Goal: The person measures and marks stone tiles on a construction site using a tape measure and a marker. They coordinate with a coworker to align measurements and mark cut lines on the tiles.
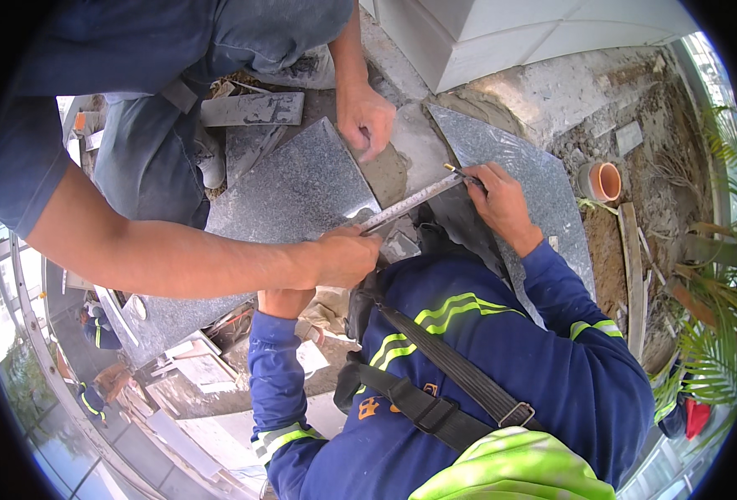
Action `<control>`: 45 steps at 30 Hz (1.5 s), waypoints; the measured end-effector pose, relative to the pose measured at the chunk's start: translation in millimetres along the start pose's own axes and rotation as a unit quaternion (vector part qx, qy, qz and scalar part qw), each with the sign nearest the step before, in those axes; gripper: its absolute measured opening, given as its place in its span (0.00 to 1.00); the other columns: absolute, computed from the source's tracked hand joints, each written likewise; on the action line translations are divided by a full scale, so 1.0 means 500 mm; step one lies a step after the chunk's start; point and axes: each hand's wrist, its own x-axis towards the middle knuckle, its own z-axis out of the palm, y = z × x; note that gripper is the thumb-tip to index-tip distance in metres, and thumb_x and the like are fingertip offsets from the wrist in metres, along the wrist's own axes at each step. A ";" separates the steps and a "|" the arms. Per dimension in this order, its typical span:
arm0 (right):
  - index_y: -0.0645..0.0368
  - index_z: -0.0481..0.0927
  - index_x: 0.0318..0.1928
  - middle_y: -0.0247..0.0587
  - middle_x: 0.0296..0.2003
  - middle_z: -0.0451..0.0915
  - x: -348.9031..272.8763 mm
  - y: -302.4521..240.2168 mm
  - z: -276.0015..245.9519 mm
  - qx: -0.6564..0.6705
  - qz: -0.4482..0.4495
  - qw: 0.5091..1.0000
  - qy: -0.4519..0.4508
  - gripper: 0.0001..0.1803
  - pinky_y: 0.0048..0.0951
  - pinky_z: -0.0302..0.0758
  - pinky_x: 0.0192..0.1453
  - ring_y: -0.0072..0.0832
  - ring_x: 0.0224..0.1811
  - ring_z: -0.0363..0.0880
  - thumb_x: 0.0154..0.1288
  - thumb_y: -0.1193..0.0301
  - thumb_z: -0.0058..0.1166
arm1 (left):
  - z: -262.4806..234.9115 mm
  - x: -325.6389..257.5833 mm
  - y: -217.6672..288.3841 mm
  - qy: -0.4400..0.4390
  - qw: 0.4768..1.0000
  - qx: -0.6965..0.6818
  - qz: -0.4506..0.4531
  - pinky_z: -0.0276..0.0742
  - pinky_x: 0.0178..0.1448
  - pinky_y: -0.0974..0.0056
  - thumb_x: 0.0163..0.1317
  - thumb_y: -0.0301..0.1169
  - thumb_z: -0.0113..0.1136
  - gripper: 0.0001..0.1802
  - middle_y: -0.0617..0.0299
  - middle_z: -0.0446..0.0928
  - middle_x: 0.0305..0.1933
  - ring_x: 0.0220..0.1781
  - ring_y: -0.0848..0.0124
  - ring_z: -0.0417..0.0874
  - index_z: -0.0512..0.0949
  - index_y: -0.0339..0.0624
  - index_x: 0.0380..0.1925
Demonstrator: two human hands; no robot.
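My right hand [502,204] pinches the far end of a metal tape blade [410,200] on a grey granite slab [543,179]. The blade runs across a mortar gap [398,158] to a second granite slab [293,192]. A co-worker's hand [343,254] holds the blade's near end at that slab's corner. Their other hand [364,117] rests on the mortar by the slab's far edge. My left hand [285,300] reaches under the co-worker's forearm toward the slab's near edge, and its fingers are hidden.
A white column base [510,33] stands at the back. An orange pipe end [606,179] and a wooden plank [631,275] lie in the rubble on the right, with palm leaves [719,325] beyond. A mortar-caked flat tool [252,108] lies behind the left slab. Workers [97,329] stand far below left.
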 end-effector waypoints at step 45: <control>0.42 0.82 0.66 0.43 0.34 0.87 0.011 -0.155 0.010 -0.123 -0.134 0.947 -0.265 0.24 0.46 0.82 0.38 0.45 0.36 0.89 0.70 0.61 0.64 | -0.106 0.087 0.079 -0.223 0.964 0.005 -0.147 0.83 0.51 0.42 0.69 0.30 0.61 0.32 0.57 0.81 0.47 0.50 0.51 0.85 0.79 0.77 0.70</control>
